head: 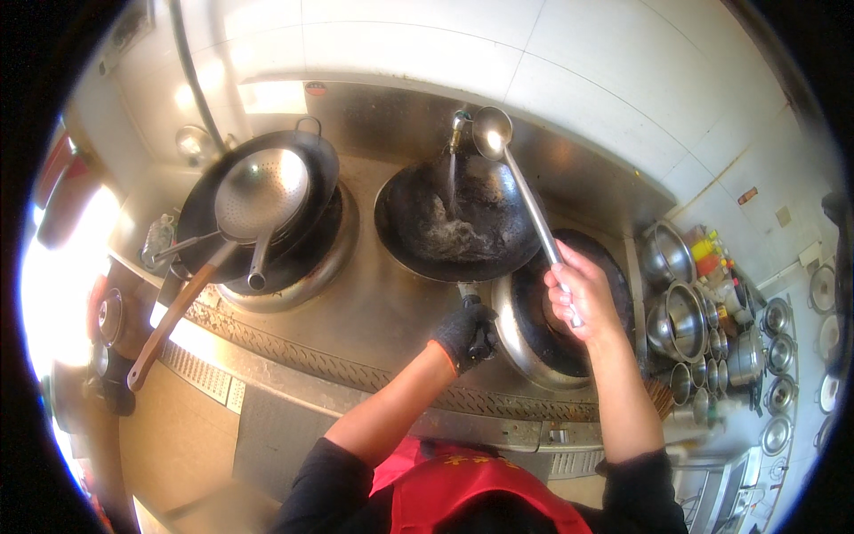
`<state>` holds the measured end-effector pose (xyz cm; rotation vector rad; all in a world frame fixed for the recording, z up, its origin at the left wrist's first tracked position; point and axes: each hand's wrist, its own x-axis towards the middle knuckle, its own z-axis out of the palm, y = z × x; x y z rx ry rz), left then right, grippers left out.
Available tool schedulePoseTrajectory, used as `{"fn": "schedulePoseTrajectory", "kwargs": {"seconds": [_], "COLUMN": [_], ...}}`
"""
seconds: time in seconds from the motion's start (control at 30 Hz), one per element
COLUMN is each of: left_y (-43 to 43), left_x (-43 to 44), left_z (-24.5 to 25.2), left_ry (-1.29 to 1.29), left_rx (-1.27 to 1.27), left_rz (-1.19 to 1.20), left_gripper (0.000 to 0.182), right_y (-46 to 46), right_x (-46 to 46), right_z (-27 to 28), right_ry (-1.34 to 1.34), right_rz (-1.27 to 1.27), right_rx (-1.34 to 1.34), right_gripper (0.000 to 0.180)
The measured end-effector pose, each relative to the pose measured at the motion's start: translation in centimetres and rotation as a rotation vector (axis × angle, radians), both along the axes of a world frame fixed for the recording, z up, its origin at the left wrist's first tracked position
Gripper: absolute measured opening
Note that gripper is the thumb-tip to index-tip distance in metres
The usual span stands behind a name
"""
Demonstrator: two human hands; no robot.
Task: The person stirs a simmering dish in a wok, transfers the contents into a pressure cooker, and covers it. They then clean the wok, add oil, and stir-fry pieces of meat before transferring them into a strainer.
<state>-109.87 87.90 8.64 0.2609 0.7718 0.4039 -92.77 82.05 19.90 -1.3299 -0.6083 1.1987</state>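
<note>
Gloved in black, my left hand [467, 334] grips the handle of a dark wok [413, 217]. The wok sits beneath a wall faucet [459, 127], and a stream of water [452, 180] runs from it into the bowl. Water pools and churns at the wok's bottom. My bare right hand [582, 292] is closed around the long metal handle of a ladle [492, 133]. The ladle's round bowl is raised beside the faucet, over the wok's far rim. Below my right forearm lies a burner ring [510, 320] with a dark round pan or cover in it.
At left, a large wok [327, 157] on a steel burner ring [343, 250] holds a perforated skimmer [263, 190], whose wooden handle [177, 314] juts over the counter's front edge. Steel bowls [669, 253], several small pots and sauce bottles [704, 250] crowd the right side. A tiled wall stands behind.
</note>
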Motion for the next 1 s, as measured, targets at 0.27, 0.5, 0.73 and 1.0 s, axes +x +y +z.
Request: {"fn": "schedulePoseTrajectory", "kwargs": {"seconds": [0.27, 0.5, 0.73, 1.0], "left_y": [0.0, 0.0, -0.1, 0.0], "left_x": [0.4, 0.5, 0.5, 0.4], "left_z": [-0.3, -0.8, -0.9, -1.3], "left_ry": [-0.088, -0.071, -0.086, -0.088], "left_rx": [-0.016, 0.008, -0.028, 0.016], "left_rz": [0.04, 0.016, 0.006, 0.007], "left_gripper": [0.032, 0.033, 0.026, 0.013], "right_y": [-0.1, -0.2, -0.3, -0.4], "right_x": [-0.3, 0.1, 0.3, 0.1], "right_z": [0.2, -0.3, -0.7, -0.7], "right_ry": [0.005, 0.003, -0.002, -0.014], "right_rz": [-0.009, -0.003, -0.007, -0.022], "right_rx": [-0.002, 0.002, 0.006, 0.004], "right_gripper": [0.053, 0.057, 0.055, 0.057]}}
